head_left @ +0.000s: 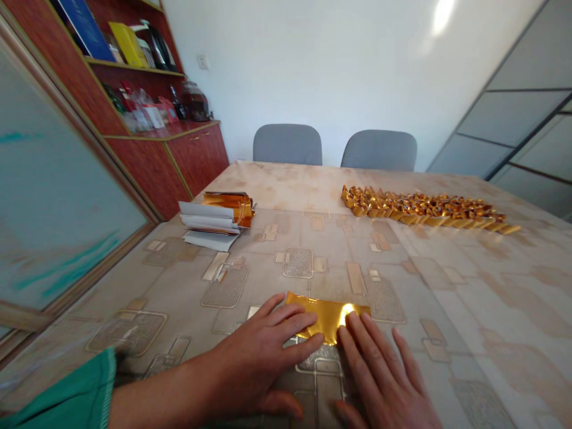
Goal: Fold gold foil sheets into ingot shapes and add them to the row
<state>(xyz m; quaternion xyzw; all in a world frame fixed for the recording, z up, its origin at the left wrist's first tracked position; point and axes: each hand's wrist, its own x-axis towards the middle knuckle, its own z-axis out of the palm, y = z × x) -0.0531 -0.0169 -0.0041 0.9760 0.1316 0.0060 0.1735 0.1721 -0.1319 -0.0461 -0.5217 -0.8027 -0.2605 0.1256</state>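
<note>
A shiny sheet of gold foil paper [328,319] lies flat on the table in front of me, wider than it is deep. My left hand [268,345] rests its outstretched fingertips on the sheet's left part. On the right part and front edge lie the fingertips of my right hand [384,375], its fingers long and spread. Neither hand grips anything. Parts of the foil's left and right ends are covered by my fingers.
Rows of folded gold foil pieces [424,208] stand at the back right. At the back left lies a stack of foil sheets with white backing [210,220]. Two grey chairs [287,144] stand behind the patterned table [263,271]; a red cabinet [196,158] is to the left.
</note>
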